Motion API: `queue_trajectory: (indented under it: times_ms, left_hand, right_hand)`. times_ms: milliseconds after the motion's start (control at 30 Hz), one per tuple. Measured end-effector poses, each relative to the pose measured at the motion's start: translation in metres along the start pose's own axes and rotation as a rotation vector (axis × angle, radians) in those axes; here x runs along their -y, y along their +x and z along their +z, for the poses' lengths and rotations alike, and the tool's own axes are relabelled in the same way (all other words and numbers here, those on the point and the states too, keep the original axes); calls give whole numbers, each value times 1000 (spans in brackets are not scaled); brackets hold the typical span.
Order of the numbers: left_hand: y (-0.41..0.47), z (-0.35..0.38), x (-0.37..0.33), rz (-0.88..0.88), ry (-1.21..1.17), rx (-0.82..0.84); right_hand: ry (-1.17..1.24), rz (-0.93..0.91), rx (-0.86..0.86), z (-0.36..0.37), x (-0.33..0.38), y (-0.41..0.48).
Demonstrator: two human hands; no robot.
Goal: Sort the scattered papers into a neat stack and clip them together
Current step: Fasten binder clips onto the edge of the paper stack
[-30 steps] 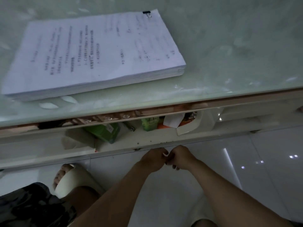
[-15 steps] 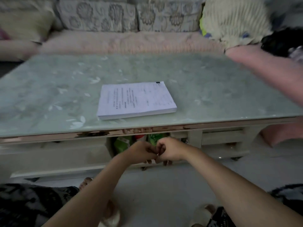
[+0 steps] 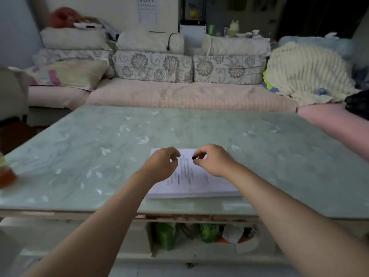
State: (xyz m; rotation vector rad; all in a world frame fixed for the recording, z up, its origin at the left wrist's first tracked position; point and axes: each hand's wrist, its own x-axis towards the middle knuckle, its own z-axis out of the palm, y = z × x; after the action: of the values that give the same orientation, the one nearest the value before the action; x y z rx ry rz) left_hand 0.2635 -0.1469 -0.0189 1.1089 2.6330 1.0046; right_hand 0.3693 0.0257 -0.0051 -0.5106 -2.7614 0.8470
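Head view: stack (image 3: 196, 182) lies flat on table (image 3: 99, 156) near its front edge, directly under both hands. Right hand (image 3: 214, 161) pinches a small black clip (image 3: 194, 157) over the stack's far half. Left hand (image 3: 161, 165) is just beside it, fingers curled, apparently empty. Right hand looks best placed to clip.

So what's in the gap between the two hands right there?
In the head view, only the printed top sheet of the paper stack shows between the left hand and the right hand, which pinches a small black clip.
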Motion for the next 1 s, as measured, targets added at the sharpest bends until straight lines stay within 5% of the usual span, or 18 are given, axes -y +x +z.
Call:
queue_trajectory:
  times_ms: [267, 500, 667, 1000]
  left_hand:
    - [86, 8, 70, -65, 364, 111]
    - [100, -2, 83, -52, 366, 205]
    - [92, -12, 76, -39, 395, 230]
    - [99, -6, 64, -87, 493, 425]
  right_hand:
    - [-131, 10, -21, 46, -27, 132]
    - [-166, -35, 14, 58, -36, 147]
    - [-372, -43, 339, 38, -21, 124]
    - [-331, 80, 531, 28, -15, 126]
